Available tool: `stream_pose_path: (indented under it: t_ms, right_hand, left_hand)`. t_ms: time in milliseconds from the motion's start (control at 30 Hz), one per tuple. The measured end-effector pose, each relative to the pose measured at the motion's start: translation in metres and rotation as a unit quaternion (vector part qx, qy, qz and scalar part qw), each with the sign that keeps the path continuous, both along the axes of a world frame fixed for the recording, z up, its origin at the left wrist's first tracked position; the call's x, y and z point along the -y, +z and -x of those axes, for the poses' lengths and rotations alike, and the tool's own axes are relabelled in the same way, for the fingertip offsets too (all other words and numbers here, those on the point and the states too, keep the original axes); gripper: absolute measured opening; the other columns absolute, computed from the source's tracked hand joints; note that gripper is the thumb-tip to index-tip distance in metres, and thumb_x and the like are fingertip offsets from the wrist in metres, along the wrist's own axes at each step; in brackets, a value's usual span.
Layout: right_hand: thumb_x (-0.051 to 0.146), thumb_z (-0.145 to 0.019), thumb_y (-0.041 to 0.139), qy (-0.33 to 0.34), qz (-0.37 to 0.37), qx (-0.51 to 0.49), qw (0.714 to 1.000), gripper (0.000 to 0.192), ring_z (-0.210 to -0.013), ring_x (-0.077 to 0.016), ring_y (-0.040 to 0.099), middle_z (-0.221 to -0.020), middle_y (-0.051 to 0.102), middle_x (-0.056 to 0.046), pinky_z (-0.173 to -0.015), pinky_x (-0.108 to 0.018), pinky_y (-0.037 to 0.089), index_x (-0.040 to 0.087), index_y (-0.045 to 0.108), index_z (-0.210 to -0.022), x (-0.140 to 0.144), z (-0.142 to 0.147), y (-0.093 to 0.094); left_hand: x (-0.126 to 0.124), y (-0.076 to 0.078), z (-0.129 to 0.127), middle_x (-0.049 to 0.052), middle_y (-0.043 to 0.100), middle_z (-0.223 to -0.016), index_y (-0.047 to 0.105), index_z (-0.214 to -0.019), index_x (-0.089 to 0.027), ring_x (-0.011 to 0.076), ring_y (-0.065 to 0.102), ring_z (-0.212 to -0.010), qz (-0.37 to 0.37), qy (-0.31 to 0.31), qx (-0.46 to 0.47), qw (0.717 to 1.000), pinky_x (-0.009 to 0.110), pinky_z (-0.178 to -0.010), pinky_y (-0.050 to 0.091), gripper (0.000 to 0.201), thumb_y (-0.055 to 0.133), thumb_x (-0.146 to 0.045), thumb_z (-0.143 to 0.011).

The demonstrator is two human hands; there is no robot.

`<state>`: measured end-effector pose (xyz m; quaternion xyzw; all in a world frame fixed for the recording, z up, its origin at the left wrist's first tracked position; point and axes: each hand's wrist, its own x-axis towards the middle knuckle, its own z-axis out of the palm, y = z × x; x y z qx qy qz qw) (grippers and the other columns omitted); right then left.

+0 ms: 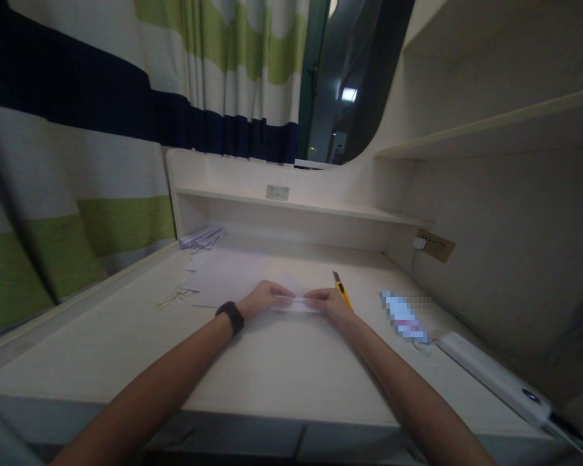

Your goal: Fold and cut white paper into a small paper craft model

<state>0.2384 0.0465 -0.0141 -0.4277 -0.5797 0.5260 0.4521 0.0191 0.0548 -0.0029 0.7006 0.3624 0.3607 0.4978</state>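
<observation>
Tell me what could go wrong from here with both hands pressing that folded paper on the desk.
1. The yellow utility knife lies right beside the right hand; whether its blade is out cannot be told, so a sideways slip might meet it.
2. The left hand and right hand hold the small folded paper at its ends; uneven pressure could skew the crease.
3. Loose sheets lie beside the left hand; a sweep might scatter them.

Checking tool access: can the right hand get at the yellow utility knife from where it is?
Probably yes. The right hand presses the folded paper, and the utility knife lies on the desk right beside it, with nothing in between. It would have to release the paper first.
</observation>
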Motion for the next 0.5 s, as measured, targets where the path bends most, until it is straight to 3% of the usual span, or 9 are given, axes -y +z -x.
stream_pose_path:
  t_ms: [100, 267, 500]
  right_hand:
    - [0.033, -0.052, 0.079, -0.012, 0.000, 0.038, 0.999, 0.034, -0.057, -0.0122, 0.055, -0.068, 0.067, -0.004, -0.054, -0.025, 0.044, 0.012, 0.072, -0.078, 0.0014, 0.0011, 0.0026]
    - [0.031, -0.052, 0.078, 0.010, -0.006, 0.082, 0.997, 0.033, -0.056, -0.0112, 0.054, -0.067, 0.066, -0.003, -0.054, -0.024, 0.043, 0.012, 0.072, -0.079, 0.0005, -0.0021, 0.0041]
    - [0.037, -0.053, 0.078, 0.038, -0.012, 0.063, 0.997, 0.037, -0.055, -0.0114, 0.055, -0.068, 0.065, -0.003, -0.053, -0.024, 0.044, 0.012, 0.071, -0.080, -0.0029, -0.0066, -0.0002]
  left_hand:
    - [0.0023, 0.0022, -0.0010, 0.012, 0.068, -0.085, 0.066, -0.104, -0.007, 0.0165, 0.060, -0.065, 0.004, 0.005, -0.013, 1.000, 0.028, -0.059, 0.046, 0.048, 0.073, -0.032, -0.064]
    - [0.0035, 0.0053, -0.0001, 0.010, 0.067, -0.072, 0.071, -0.088, -0.005, 0.0153, 0.057, -0.059, -0.046, 0.000, -0.068, 0.997, 0.026, -0.057, 0.043, 0.036, 0.070, -0.033, -0.066]
    - [0.0032, 0.0078, -0.0001, 0.010, 0.069, -0.077, 0.071, -0.089, -0.008, 0.0168, 0.058, -0.063, -0.082, 0.010, -0.093, 0.992, 0.026, -0.059, 0.042, 0.035, 0.068, -0.035, -0.066]
